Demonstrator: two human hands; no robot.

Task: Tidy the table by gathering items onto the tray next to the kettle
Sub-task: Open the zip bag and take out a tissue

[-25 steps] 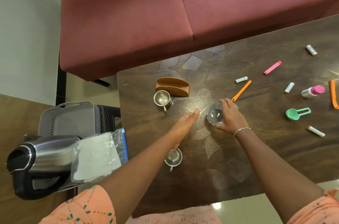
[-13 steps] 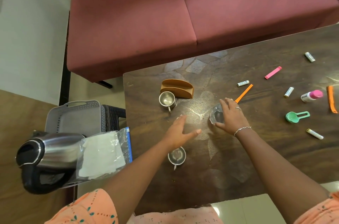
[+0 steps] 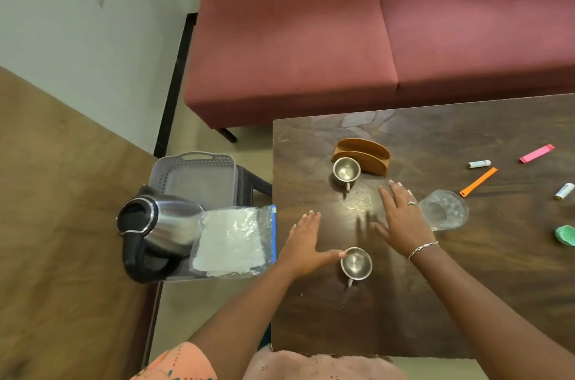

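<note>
your landmark is the small steel cup (image 3: pixel 356 263) nearest you on the dark wooden tabletop (image 3: pixel 466 301). your left hand (image 3: pixel 306 244) lies flat just left of that cup, fingers straight and holding nothing, its thumb tip at the cup's left rim. your right hand (image 3: pixel 401 217) rests flat beyond the cup and slightly right, fingers spread apart and empty. the clear glass bowl (image 3: pixel 443 214) sits further right of the cup, just beside that hand. straight beyond the cup stands a second steel cup (image 3: pixel 346 170), touching the curved brown wooden holder (image 3: pixel 362 155). well left of the cup, off the tabletop, are the steel kettle with black handle (image 3: pixel 161 224), a clear plastic bag of white paper (image 3: pixel 236 239), and behind them the grey plastic tray (image 3: pixel 199 183).
</note>
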